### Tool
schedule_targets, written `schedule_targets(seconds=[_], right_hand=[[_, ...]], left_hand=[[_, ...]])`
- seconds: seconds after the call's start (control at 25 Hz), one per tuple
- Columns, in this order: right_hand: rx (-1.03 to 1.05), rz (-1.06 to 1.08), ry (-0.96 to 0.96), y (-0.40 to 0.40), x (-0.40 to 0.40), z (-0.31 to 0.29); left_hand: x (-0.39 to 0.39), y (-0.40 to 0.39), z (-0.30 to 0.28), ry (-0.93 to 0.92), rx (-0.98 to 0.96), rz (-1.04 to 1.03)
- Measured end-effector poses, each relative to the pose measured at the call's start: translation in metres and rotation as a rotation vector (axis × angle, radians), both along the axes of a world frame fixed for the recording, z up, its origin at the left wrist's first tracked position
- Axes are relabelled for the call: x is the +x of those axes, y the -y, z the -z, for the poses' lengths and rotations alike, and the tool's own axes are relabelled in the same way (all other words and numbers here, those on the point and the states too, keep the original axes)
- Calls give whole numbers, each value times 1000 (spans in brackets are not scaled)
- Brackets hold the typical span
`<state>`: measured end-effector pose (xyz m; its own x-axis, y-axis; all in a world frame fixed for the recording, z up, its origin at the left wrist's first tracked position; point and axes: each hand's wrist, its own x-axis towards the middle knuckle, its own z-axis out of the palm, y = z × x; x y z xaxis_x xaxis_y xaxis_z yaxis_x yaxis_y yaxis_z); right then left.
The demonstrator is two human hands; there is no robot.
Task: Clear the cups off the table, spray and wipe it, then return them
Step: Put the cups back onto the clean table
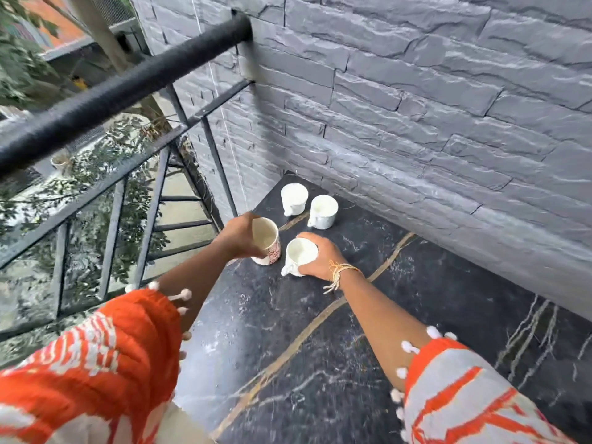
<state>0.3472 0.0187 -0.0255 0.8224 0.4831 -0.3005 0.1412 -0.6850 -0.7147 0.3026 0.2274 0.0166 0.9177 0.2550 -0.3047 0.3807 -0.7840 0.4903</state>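
The left hand (238, 235) curls around a tall white cup with red print (267, 241); the right hand (317, 256) grips a plain white handled cup (299, 256). Both cups sit low on the black marble-patterned floor (416, 315), grouped near 2 white cups (309, 205) in the corner, probably parked off the table.

4 cups upright on black marble table (320, 363): red-patterned cup (266, 241), 3 white mugs (301, 255).
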Motion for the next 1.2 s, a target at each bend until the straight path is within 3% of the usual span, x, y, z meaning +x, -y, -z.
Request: schedule_targets(seconds=[0.32,0.64,0.92,1.04,1.2], right_hand=[[-59,-40,49,-13,32,19],[-14,99,-107,-7,21,16],[-134,238,-217,8,-38,15],[-197,174,-231,13,-73,8],[-241,61,-236,27,-138,7]], left_hand=[[48,-10,13,-11,13,63],[45,-7,26,2,-59,19],[-21,14,42,-12,-169,-198],[-63,34,44,-54,-235,-315],[-134,68,49,-79,-210,-298]])
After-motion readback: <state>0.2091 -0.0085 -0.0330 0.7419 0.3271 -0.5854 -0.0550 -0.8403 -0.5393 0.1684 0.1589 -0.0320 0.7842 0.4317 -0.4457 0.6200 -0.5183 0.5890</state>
